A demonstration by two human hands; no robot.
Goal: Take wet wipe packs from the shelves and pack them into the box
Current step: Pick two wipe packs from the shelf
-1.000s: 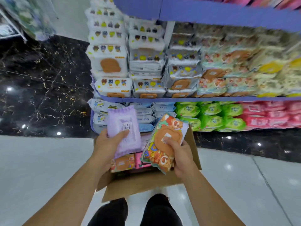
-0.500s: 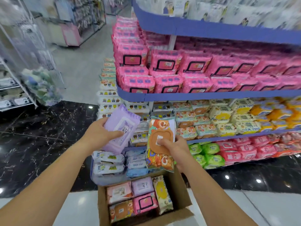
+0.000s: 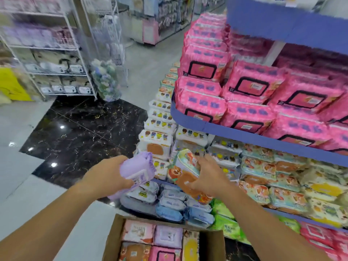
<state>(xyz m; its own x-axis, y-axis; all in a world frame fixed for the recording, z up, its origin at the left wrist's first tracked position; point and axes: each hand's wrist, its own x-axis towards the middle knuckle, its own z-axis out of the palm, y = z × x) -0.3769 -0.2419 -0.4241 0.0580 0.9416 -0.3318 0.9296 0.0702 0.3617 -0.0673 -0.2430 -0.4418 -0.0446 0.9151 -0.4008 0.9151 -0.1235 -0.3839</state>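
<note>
Left hand: the left hand (image 3: 108, 178) has its fingers curled round a soft lilac plastic wet wipe pack (image 3: 136, 171). The pack is tilted, with its crimped end seam pointing up.
Right hand: the right hand (image 3: 211, 178) clamps a flat film pack printed with orange cartoon bears (image 3: 185, 177), fingers spread over its upper edge and thumb low on the brown lid flap. The pack stands on edge.
Position: both packs are in the air in front of the lower shelves, above and just beyond the far edge of the box, lilac toward the left corner and bear print toward the middle.
Box: an open brown cardboard box (image 3: 113, 239) sits on the floor below the hands. Its near edge is out of frame.
Contents: a pale pink pack (image 3: 138, 231), a lilac one (image 3: 168, 236) and a yellow one (image 3: 190, 248) lie flat along the left and middle. The strip by the right wall looks dark and unfilled.
Shelves: blue-edged shelving (image 3: 244, 131) carries bright pink packs with black-framed lids (image 3: 252, 86) above, with mixed pastel stacks below.
Handling, judged: the packs are light to moderate in weight, squashy, and the film is slick. They bend if held by one end.
Hold, judged: grip across the short width at mid-body, not by the crimped seam or the lid flap.
Step, judged: both packs are ready to be lowered, and the free strip on the right would suit them set on edge.
</note>
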